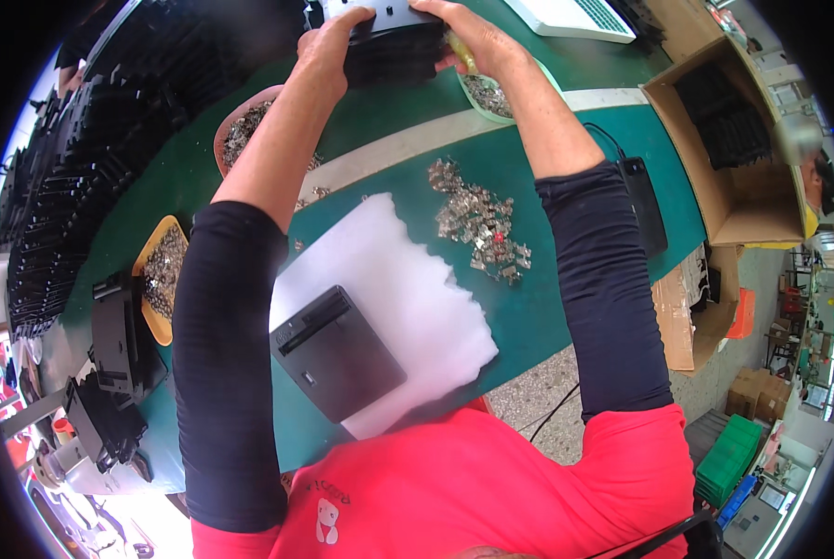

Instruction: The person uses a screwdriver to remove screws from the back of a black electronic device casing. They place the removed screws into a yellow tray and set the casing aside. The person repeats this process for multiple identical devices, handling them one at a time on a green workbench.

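Both hands are stretched out to the far side of the green table. The left hand and the right hand each clasp one end of a stack of black plastic parts, fingers curled over its top edge, so the stack sits between the two hands. The right hand also seems to pinch a small yellowish item against the stack; what it is cannot be told.

Just beneath the right hand lies a pale green dish of small metal pieces. Below the left wrist sits a brown dish of similar pieces. Nearer the person than both hands, a loose heap of metal clips lies on the table beside a white foam sheet, which carries a black rectangular housing.
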`<state>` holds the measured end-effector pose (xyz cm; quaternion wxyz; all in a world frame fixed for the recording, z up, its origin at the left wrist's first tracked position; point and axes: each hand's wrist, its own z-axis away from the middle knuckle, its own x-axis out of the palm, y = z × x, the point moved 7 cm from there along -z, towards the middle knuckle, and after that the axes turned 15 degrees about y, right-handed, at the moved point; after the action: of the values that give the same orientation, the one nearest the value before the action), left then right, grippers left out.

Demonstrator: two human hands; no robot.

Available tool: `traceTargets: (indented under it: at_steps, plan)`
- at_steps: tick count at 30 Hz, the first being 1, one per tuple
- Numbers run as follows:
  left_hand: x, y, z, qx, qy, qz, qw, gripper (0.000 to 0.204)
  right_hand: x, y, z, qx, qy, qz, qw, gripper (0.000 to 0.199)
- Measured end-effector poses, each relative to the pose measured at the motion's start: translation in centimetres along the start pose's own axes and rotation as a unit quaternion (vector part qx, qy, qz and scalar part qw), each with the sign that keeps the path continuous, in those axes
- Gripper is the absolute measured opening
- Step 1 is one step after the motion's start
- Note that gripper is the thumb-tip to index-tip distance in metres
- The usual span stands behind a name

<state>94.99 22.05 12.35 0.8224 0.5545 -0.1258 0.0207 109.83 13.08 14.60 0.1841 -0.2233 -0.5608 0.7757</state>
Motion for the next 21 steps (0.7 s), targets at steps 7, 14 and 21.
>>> traceTargets:
  at_steps: [7,14,21]
  plan:
    - [0.4,-0.2,-5.0,0.035,0.062,0.002,0.997,0.051,1.2,0.4,-5.4,0.008,0.024,0.02,0.999,0.054]
    - [0.0,-0.4,-6.7,0.022,0.037,0.043,0.998,0.057,2.6,0.1,-7.6,-0.001,0.015,0.022,1.0,0.066]
    - [-1.4,0.7,-4.8,0.072,0.033,0.03,0.996,0.067,1.3,-0.6,-7.6,-0.021,0.16,0.097,0.982,0.083]
